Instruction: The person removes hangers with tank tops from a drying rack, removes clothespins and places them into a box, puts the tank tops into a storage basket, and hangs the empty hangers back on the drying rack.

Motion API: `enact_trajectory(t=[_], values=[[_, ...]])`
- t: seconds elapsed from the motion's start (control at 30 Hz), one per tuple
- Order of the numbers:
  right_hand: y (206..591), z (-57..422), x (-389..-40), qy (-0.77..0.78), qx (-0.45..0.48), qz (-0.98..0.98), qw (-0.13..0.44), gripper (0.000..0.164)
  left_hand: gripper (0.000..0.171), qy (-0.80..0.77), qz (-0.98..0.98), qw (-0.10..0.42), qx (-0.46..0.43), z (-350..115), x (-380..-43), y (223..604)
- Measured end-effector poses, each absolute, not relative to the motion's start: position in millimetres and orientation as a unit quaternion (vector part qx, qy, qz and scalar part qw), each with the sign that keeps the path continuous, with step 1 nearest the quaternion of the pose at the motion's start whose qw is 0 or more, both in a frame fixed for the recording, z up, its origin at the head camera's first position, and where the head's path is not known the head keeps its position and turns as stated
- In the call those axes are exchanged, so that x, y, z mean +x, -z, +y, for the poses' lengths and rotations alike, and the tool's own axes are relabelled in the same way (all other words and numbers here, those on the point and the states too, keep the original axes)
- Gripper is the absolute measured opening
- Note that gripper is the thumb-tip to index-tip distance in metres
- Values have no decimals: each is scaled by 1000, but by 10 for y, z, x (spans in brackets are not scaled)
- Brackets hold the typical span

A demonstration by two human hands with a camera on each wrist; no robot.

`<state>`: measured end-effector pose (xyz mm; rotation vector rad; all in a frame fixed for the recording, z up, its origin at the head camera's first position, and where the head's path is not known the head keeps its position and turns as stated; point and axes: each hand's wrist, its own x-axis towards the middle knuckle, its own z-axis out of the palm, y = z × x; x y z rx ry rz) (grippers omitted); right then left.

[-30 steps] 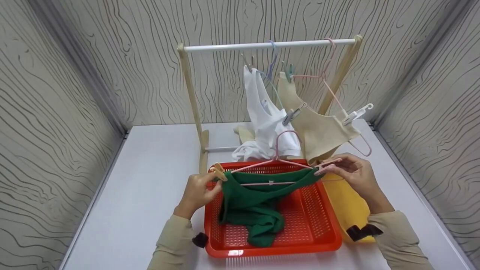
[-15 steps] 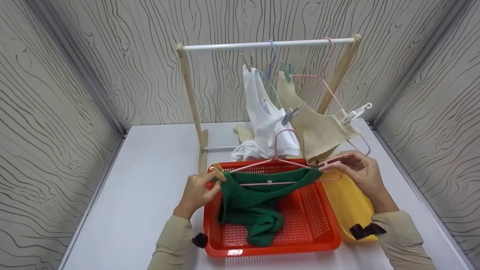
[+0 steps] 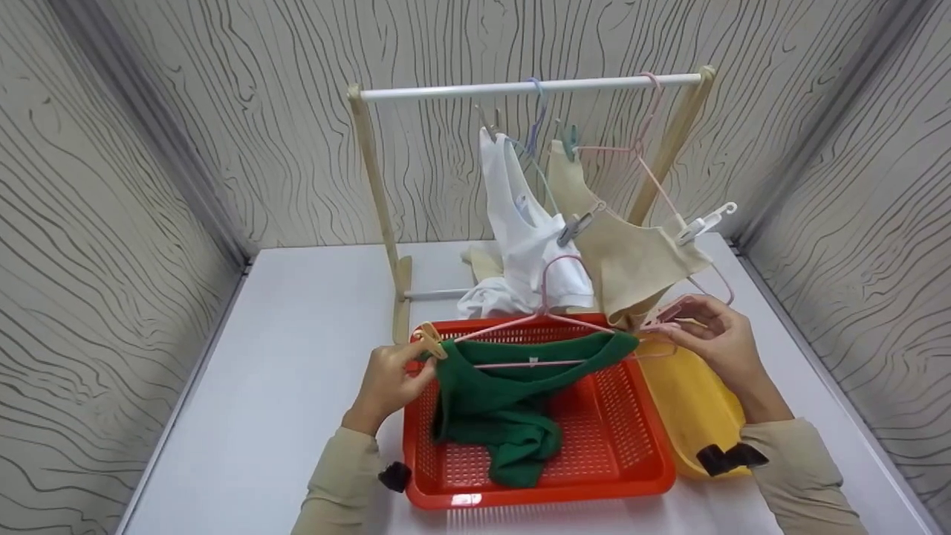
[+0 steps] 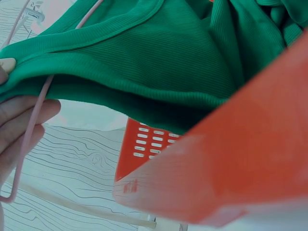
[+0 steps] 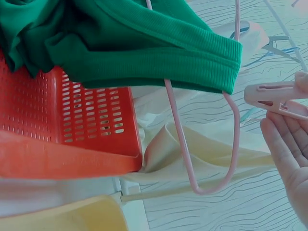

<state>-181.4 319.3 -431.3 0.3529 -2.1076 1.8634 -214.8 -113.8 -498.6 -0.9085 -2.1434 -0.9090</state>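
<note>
A green tank top [image 3: 505,379] hangs on a pink hanger [image 3: 513,325] above a red basket [image 3: 572,496]. My left hand [image 3: 392,383] pinches the shirt's left shoulder together with the hanger, thumb above and fingers beneath in the left wrist view. A yellow clothespin [image 3: 431,342] stands at that shoulder. My right hand [image 3: 717,342] pinches a pink clothespin [image 5: 272,98] between thumb and fingers. In the right wrist view its tip lies just beside the right strap [image 5: 211,62], apart from the cloth. The hanger's rounded end [image 5: 204,190] sticks out past that strap.
Behind the basket stands a drying rack with a white rail [image 3: 461,91]. A white top [image 3: 513,193] and a beige top [image 3: 631,253] hang there, held by clothespins. A yellow container [image 3: 702,416] sits right of the basket.
My right hand has drawn the pink clothespin off the right strap, slightly right and upward, and its angle has turned. The left hand and the green top stay nearly still.
</note>
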Motion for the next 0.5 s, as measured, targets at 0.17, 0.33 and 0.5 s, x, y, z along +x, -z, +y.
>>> enact_trajectory(t=[0.17, 0.33, 0.5], values=[[4344, 3249, -1814, -636, 116, -747, 155, 31, 13, 343, -815, 318, -341, -1140, -2143, 4982], [4426, 3357, -1784, -607, 106, -773, 151, 32, 13, 341, -815, 323, -340, -1139, -2141, 4983], [4529, 3496, -1740, -602, 84, -782, 140, 31, 13, 345, -813, 322, -341, -1134, -2136, 4985]])
